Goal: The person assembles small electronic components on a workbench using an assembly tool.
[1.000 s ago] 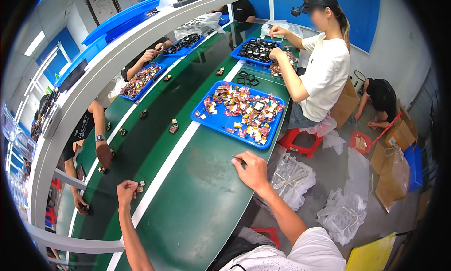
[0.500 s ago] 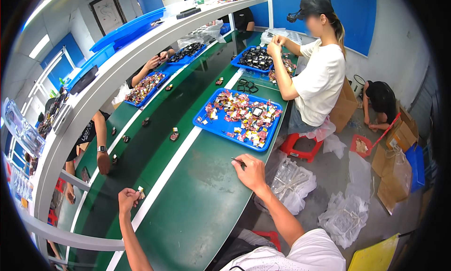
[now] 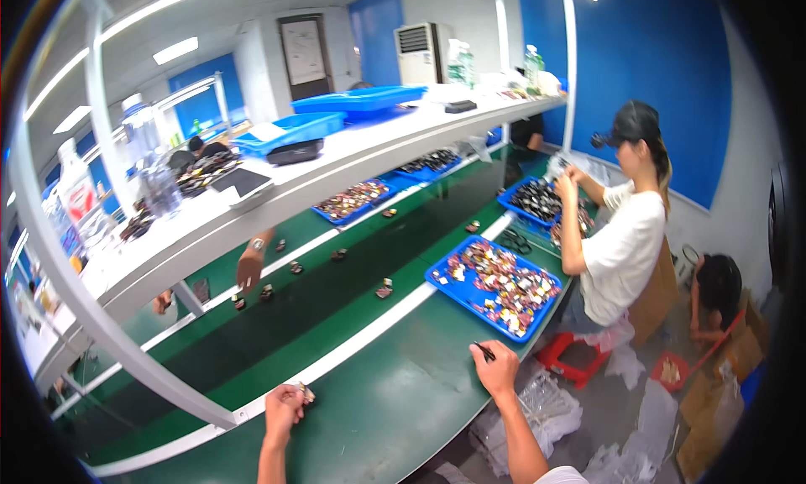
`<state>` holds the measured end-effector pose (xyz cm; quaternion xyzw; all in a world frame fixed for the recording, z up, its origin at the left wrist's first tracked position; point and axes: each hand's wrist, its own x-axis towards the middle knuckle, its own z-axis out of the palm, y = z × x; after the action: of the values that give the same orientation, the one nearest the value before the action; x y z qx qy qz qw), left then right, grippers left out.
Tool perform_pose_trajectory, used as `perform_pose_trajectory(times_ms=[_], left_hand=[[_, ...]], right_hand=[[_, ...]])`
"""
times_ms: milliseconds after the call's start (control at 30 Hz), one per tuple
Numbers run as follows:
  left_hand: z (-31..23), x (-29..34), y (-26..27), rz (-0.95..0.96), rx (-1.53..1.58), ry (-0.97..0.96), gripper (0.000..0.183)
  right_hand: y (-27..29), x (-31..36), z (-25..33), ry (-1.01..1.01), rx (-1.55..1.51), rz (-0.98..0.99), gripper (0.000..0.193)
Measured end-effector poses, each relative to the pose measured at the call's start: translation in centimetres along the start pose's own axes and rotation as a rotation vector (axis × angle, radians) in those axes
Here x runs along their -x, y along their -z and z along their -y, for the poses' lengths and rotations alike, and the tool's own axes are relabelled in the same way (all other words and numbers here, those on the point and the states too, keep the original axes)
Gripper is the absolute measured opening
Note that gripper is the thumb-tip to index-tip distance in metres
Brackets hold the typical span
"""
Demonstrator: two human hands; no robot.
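Head view: left hand [image 3: 283, 407] hides most of small part [image 3: 306, 392]; right hand [image 3: 497, 368] pinches thin dark tool [image 3: 484, 350].

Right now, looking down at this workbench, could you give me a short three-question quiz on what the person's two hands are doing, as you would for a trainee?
1. True or false: the left hand holds a small part at the white stripe of the green bench.
2. What does the right hand pinch? A) a thin dark tool B) a cup C) a cloth
3. Fill in: the nearest blue tray of mixed small parts lies ahead of the ____ hand.

Key:
1. True
2. A
3. right
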<state>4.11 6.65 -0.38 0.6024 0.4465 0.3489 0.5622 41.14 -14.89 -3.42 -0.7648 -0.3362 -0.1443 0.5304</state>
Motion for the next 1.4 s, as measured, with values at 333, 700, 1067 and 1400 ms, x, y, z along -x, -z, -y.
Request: perform_pose_trajectory(times_ms=[333,700,1067,1400], left_hand=[[3.6,3.2,-2.4,-0.145,0.059,-0.212,0.007],[4.3,3.2,-2.5,-0.165,0.014,-0.234,0.013],[4.1,3.7,-2.5,-0.181,0.204,-0.193,0.016],[3.3,3.0,-2.0,-0.224,0.236,-0.156,0.016]], right_hand=[[-5.2,-0.7,11.8,0.313,-0.3,0.223,0.022],[-10.0,5.3,13.8,0.4,-0.331,0.595,0.01],[-10.7,1.6,16.1,-0.331,-0.953,0.913,0.013],[-16.0,4.8,16.0,-0.389,-0.999,0.953,0.021]])
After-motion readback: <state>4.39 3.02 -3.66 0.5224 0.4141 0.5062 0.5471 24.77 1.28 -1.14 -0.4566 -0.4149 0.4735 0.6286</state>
